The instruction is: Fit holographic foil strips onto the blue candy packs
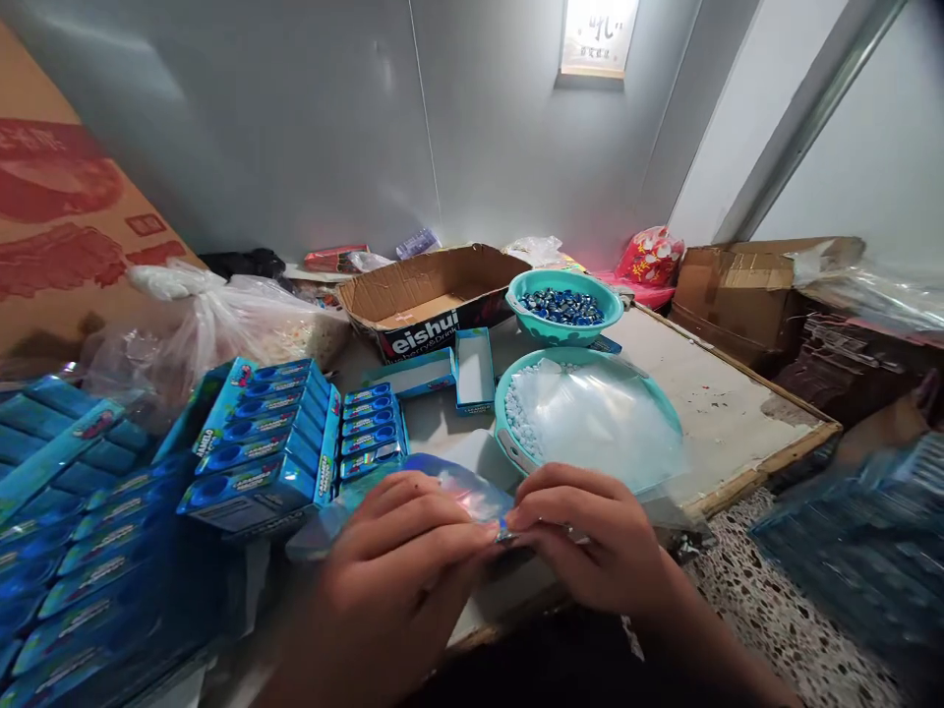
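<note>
1. Surface (744,388): pale top, worn edge, carries most of the kit.
2. Open carton (424,339): far side of the surface, dark printed front wall.
3. Display box (255,433): left of centre, blue packs lined up in it.
4. Tub (505,438): turquoise, just beyond the right hand. White pellets (520,418) show at its left, under a clear plastic sheet (590,408).
5. Bowl (564,330): turquoise, behind the tub, full of shiny blue sweets (561,305).
6. Left hand (405,551): fingers curled, tips pinching in at the shiny piece; thumb mostly hidden. Right hand (594,531): thumb and forefinger pinching the same piece. Hands nearly touch at the tips.
7. Blue film (472,482): crinkled, just behind the fingertips; can't tell if it joins the piece.
8. Shiny piece (504,533): between both sets of fingertips, over the near edge of the surface. Mostly covered, so can't tell exactly what it is. Handling guess: very light, thin, slick, crumples easily. Best grip: light fingertip pinch at each end; squeezing the middle would likely crease it.
</note>
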The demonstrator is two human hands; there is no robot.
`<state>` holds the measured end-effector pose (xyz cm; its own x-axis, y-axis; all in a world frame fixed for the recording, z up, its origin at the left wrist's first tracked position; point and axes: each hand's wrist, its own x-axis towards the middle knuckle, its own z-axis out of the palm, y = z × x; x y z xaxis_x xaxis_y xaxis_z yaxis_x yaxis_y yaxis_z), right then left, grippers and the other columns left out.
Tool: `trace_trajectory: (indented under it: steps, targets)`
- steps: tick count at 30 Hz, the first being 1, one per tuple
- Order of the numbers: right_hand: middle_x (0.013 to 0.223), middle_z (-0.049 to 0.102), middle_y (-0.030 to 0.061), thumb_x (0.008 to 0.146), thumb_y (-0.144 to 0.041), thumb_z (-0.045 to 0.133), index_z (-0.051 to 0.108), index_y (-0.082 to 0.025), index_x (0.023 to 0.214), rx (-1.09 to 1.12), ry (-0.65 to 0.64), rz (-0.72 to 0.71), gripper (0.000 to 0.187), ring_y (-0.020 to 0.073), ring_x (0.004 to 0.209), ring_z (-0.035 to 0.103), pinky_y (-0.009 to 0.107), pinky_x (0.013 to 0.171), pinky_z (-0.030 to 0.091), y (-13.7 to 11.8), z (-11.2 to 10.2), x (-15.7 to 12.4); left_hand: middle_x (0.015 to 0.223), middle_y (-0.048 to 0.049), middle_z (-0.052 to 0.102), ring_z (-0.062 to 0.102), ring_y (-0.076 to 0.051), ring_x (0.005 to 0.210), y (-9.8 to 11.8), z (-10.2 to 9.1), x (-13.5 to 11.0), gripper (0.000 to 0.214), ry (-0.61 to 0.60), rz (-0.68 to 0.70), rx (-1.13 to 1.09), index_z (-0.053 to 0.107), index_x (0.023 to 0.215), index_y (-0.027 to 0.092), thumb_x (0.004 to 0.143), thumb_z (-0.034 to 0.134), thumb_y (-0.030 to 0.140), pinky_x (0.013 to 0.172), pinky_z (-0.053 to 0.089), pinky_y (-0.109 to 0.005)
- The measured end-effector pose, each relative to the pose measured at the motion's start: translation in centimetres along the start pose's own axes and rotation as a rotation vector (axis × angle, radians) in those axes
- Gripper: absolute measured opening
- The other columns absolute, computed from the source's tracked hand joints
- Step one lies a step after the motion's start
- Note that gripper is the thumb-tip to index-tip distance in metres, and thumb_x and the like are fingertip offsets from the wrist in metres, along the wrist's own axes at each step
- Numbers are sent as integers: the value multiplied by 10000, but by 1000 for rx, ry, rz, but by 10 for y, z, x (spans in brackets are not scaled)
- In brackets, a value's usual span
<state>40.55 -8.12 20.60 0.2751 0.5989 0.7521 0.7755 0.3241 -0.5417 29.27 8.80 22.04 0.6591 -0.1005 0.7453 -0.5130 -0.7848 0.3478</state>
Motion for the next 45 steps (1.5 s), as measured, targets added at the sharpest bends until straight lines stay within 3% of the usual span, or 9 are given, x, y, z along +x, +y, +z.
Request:
trace_trajectory:
  steps: [4, 13, 18, 22, 28, 34, 38, 41, 45]
  targets:
    - [884, 650, 75, 947, -80, 548, 628, -138, 942, -13, -96, 22, 99, 128, 786, 609, 233, 706, 528, -3, -2, -4, 764, 55, 679, 619, -101, 719, -3, -7, 4, 176, -122, 5, -45, 648, 863, 231, 884, 610, 60, 898, 498, -323]
    - [912, 670, 75, 924, -38, 564, 659, -130, 986, -185, 7, -6, 147, 132, 834, 634, 245, 725, 560, 2, -1, -6, 981, 10, 730, 678, -130, 888, -1, 2, -3, 284, -38, -50, 167, 678, 1123, 209, 865, 669, 92, 1099, 452, -395]
    - [914, 691, 76, 898, -25, 614, 689, -127, 1033, -185, -18, -43, 185, 138, 820, 660, 256, 701, 582, 8, -4, -4, 1019, -12, 741, 673, -149, 929, 2, 2, -6, 214, 0, -5, 211, 697, 1053, 189, 893, 621, 67, 1047, 501, -404]
    - [895, 703, 65, 875, -11, 638, 697, -150, 1068, -208, 48, -85, 245, 147, 799, 671, 264, 657, 596, 11, 1, -4, 1072, -39, 736, 661, -168, 998, 2, 6, -16, 254, 68, 17, 297, 694, 1087, 148, 855, 675, 45, 1021, 515, -393]
    - [918, 711, 94, 857, 19, 629, 699, -115, 1093, -186, 79, -140, 281, 174, 825, 681, 299, 662, 620, 15, 6, -5, 1143, -81, 717, 633, -191, 1107, 3, 6, -27, 252, 70, 86, 297, 679, 1152, 94, 928, 567, 62, 983, 535, -354]
    - [904, 708, 86, 849, 7, 646, 696, -153, 1111, -126, 102, -95, 311, 175, 796, 681, 301, 642, 609, 17, 10, -4, 1103, -30, 737, 630, -166, 1102, 5, 1, -28, 242, 41, 56, 324, 680, 1123, 126, 916, 585, 44, 1037, 502, -362]
    - [876, 704, 84, 854, -16, 652, 703, -154, 1083, -12, 90, -48, 272, 166, 765, 679, 289, 635, 595, 13, 15, -3, 1050, -38, 744, 652, -183, 1064, 0, 4, -27, 201, 103, 155, 346, 691, 1081, 127, 896, 630, 75, 1003, 530, -390]
    - [858, 703, 85, 847, -16, 655, 712, -151, 1057, 24, 90, -33, 256, 166, 747, 679, 291, 635, 593, 11, 15, -2, 1037, -77, 740, 664, -207, 1053, -6, 10, -30, 311, 182, 156, 321, 670, 1117, 102, 813, 727, 71, 968, 562, -399]
    - [846, 703, 89, 838, -9, 661, 723, -136, 1024, 19, 96, -34, 234, 166, 737, 677, 288, 637, 589, 9, 15, -3, 1007, -48, 760, 684, -204, 1026, -10, 17, -37, 326, 158, 166, 430, 686, 1138, 159, 827, 702, 63, 959, 567, -402]
